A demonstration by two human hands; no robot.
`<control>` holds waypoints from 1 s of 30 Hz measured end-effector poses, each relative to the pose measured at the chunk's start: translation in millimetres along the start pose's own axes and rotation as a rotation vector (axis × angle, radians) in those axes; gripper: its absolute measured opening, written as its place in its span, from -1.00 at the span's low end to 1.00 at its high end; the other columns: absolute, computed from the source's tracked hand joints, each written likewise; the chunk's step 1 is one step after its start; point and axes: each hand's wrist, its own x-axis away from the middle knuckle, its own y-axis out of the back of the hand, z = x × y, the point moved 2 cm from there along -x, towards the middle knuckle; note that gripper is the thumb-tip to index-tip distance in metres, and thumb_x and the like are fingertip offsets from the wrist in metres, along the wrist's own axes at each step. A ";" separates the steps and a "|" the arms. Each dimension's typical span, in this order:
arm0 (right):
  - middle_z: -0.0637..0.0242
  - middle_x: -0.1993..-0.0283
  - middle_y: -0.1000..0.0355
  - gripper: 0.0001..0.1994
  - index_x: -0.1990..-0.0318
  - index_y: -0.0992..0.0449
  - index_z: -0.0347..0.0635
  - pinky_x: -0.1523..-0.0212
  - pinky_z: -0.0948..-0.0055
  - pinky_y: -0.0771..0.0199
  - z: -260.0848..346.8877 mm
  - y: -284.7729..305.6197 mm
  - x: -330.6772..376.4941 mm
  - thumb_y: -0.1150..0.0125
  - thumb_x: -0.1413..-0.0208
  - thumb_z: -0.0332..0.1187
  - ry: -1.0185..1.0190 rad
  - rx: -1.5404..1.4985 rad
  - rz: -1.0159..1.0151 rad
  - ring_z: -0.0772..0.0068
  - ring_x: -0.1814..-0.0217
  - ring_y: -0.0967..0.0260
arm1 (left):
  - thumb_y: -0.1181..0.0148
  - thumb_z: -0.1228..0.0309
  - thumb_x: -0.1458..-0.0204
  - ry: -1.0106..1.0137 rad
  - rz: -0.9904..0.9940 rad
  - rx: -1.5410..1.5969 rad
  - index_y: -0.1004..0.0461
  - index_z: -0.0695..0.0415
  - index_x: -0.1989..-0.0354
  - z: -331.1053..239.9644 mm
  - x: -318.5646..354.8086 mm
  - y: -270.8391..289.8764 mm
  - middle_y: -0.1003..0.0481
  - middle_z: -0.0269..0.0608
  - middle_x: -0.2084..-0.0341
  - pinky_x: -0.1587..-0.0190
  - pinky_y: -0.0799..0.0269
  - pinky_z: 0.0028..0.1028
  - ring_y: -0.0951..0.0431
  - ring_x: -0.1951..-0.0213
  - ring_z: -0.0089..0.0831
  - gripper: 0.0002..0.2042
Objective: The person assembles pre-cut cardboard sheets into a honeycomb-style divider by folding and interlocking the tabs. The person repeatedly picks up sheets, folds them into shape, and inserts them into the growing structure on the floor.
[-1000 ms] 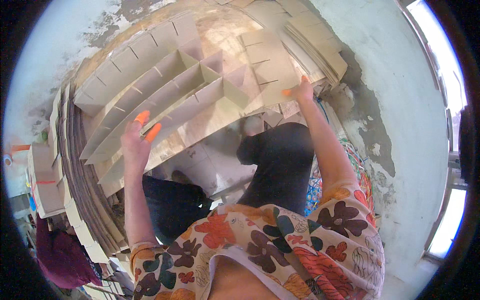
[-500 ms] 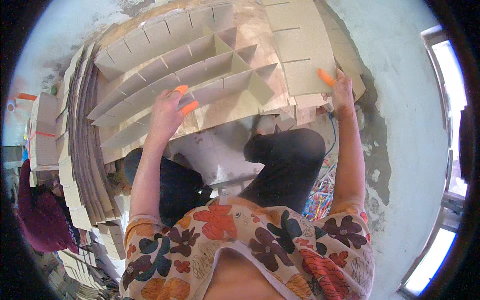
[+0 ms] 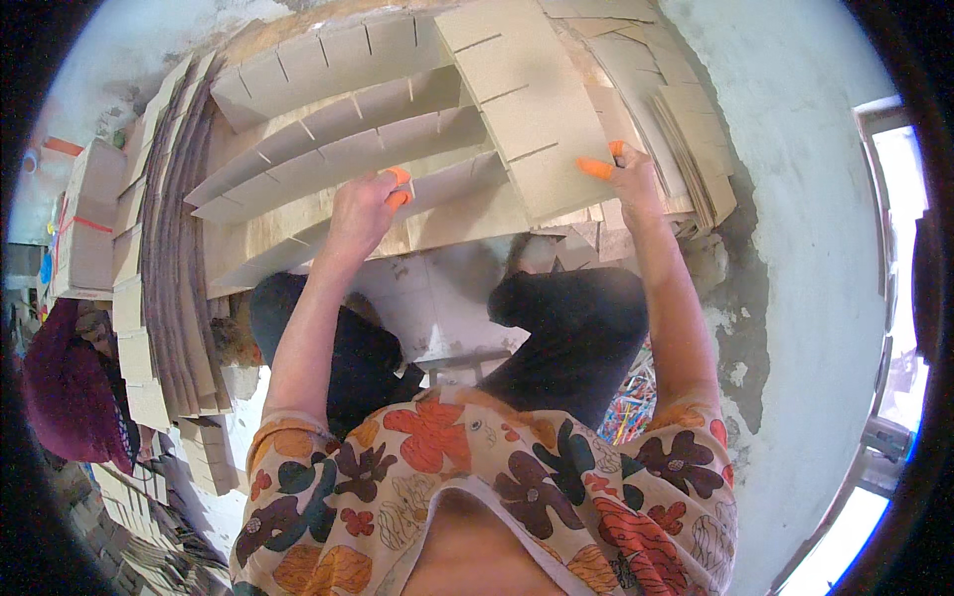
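Note:
My right hand (image 3: 636, 187), with orange finger covers, grips the near right edge of a flat slotted cardboard divider (image 3: 527, 104). This divider slants over the right ends of several long cardboard strips standing on edge, and hides those ends. My left hand (image 3: 366, 212), also with orange-covered fingertips, is closed in a pinch at the top edge of the nearest standing cardboard strip (image 3: 452, 194). Behind it, more slotted strips (image 3: 348, 144) stand in rows on a wooden board (image 3: 268, 223).
Stacked slotted cardboard (image 3: 179, 248) lines the left side. Another stack (image 3: 696, 149) lies at the right by the wall (image 3: 805, 219). A carton (image 3: 89, 219) stands at far left, near a person in a maroon garment (image 3: 70, 387). Colourful thin strands (image 3: 631, 402) lie beside my right knee.
My right hand has moved left with the divider, bringing it from the right stack over the strips' right ends. My left hand has shifted slightly right along the nearest strip.

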 end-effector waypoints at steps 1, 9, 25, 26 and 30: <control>0.23 0.32 -0.48 -0.62 0.18 -0.50 -0.34 0.32 0.50 -0.37 -0.5 1.9 -2.4 -0.36 0.10 -0.25 -0.026 0.006 -0.001 0.47 0.41 -0.40 | -0.30 0.47 0.21 -0.022 -0.016 -0.010 -0.52 0.11 0.29 0.8 -0.5 -0.9 -0.54 -0.07 0.43 0.34 -0.43 -0.30 -0.55 0.35 -0.13 -0.76; 0.36 0.37 -0.47 -0.70 0.18 -0.54 -0.26 0.28 0.57 -0.34 -3.6 8.0 -8.4 -0.31 0.06 -0.30 -0.242 -0.174 -0.137 0.55 0.36 -0.37 | -0.31 0.45 0.18 0.004 -0.010 0.029 -0.52 0.13 0.27 0.4 -2.6 1.7 -0.54 -0.03 0.39 0.35 -0.44 -0.32 -0.56 0.37 -0.12 -0.76; 0.40 0.54 -0.35 -0.77 0.41 -0.53 -0.39 0.44 0.44 -0.21 -36.2 32.9 -33.9 -0.22 -0.01 -0.32 -0.021 0.246 -0.501 0.55 0.47 -0.25 | -0.33 0.37 0.17 0.042 -0.009 0.007 -0.53 0.11 0.26 -3.6 -3.5 4.2 -0.51 -0.03 0.48 0.36 -0.42 -0.28 -0.54 0.41 -0.13 -0.74; 0.40 0.54 -0.35 -0.76 0.42 -0.53 -0.38 0.45 0.45 -0.20 -21.4 22.4 -26.5 -0.22 -0.01 -0.31 -0.005 0.213 -0.470 0.56 0.47 -0.24 | -0.32 0.37 0.17 0.046 -0.014 0.004 -0.53 0.11 0.26 -1.9 -2.0 5.2 -0.51 -0.03 0.47 0.37 -0.42 -0.27 -0.54 0.41 -0.12 -0.74; 0.43 0.54 -0.35 -0.77 0.46 -0.53 -0.33 0.50 0.47 -0.18 -15.6 19.5 -18.2 -0.23 -0.02 -0.28 0.045 -0.117 -0.473 0.61 0.50 -0.22 | -0.32 0.36 0.16 0.010 -0.042 0.014 -0.52 0.12 0.27 -1.4 -1.5 2.8 -0.52 -0.04 0.46 0.38 -0.44 -0.27 -0.55 0.41 -0.12 -0.75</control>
